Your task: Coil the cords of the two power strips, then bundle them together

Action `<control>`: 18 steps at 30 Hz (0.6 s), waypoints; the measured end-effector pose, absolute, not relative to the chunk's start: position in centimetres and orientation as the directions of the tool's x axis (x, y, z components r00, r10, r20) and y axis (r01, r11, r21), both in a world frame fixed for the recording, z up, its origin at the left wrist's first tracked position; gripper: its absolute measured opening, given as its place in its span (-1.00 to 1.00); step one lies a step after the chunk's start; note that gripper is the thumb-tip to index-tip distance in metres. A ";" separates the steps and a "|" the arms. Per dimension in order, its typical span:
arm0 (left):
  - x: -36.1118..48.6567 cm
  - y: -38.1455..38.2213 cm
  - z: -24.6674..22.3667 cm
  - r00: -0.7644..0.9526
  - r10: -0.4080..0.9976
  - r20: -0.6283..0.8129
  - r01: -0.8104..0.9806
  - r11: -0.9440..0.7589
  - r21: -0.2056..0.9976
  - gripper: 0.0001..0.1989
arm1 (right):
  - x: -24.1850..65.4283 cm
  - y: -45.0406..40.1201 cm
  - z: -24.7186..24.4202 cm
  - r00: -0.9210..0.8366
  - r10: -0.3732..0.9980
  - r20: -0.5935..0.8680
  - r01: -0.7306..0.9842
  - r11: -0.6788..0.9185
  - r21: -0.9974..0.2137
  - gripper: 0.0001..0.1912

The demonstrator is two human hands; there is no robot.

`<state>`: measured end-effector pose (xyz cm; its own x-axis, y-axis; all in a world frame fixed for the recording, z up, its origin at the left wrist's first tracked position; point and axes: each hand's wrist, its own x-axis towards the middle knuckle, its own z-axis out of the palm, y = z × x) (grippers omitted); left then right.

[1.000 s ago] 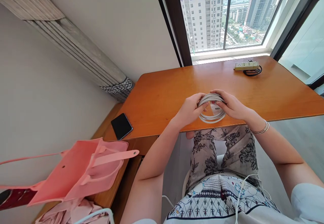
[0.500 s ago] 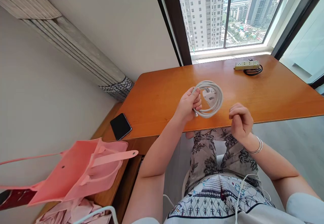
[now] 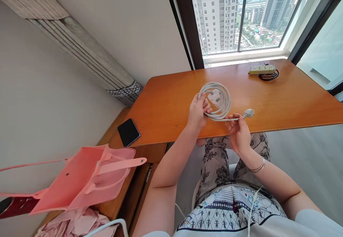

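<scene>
My left hand point(image 3: 198, 112) is closed around the left side of a coiled white extension cord point(image 3: 228, 103), held above the wooden table. Inside the coil shows a white socket block point(image 3: 215, 98) with dark slots. A short length of the cord runs out from the bottom of the loops to the right, ending in a white plug point(image 3: 249, 113). My right hand point(image 3: 239, 131) grips this length just behind the plug, thumb and fingers on the cord. The plug points away to the right, free of the table.
On the wooden table point(image 3: 171, 122) a phone point(image 3: 128, 132) lies at the left edge. A yellowish power strip point(image 3: 262, 69) with a black cable sits at the far right, near the window. A pink bag point(image 3: 80, 183) stands at the lower left, above pink cloth point(image 3: 77, 224).
My right hand has moved left to the coil and taken hold of the cord by its plug, which now shows. The coil in my left hand has shifted slightly left.
</scene>
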<state>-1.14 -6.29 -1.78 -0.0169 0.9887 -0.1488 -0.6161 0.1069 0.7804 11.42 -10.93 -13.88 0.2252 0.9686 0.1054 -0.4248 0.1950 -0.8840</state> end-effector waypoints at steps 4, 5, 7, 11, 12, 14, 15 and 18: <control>-0.5 -6.2 -3.5 -0.008 0.993 -0.117 -0.546 0.093 0.833 -0.60 | 12.8 -11.2 -12.3 0.328 0.751 0.573 0.200 0.538 -0.819 -0.58; -0.3 -6.3 -3.8 0.006 0.995 -0.103 -0.521 0.091 0.849 -0.60 | 13.4 -11.0 -11.5 0.233 0.726 0.647 0.307 0.576 -0.757 -0.55; -0.2 -6.5 -4.3 0.037 0.997 -0.075 -0.478 0.083 0.874 -0.58 | 14.6 -10.4 -9.8 0.011 0.712 0.702 0.458 0.621 -0.636 -0.51; -0.3 -6.8 -4.8 0.094 0.995 -0.023 -0.418 0.060 0.906 -0.54 | 16.5 -9.1 -7.6 -0.277 0.727 0.628 0.668 0.616 -0.418 -0.52; -0.4 -6.8 -4.9 0.104 0.995 -0.014 -0.408 0.055 0.911 -0.54 | 16.6 -9.0 -7.4 -0.303 0.733 0.608 0.706 0.602 -0.373 -0.54; -0.4 -6.8 -5.0 0.111 0.994 -0.003 -0.399 0.047 0.916 -0.54 | 16.7 -8.9 -7.3 -0.309 0.746 0.590 0.773 0.559 -0.300 -0.59; -0.3 -6.8 -5.0 0.108 0.994 -0.002 -0.401 0.045 0.915 -0.54 | 16.6 -8.9 -7.4 -0.301 0.748 0.592 0.801 0.535 -0.269 -0.62; -0.1 -6.8 -5.1 0.085 0.996 -0.009 -0.428 0.045 0.903 -0.51 | 16.1 -9.2 -7.7 -0.286 0.736 0.614 0.856 0.484 -0.182 -0.65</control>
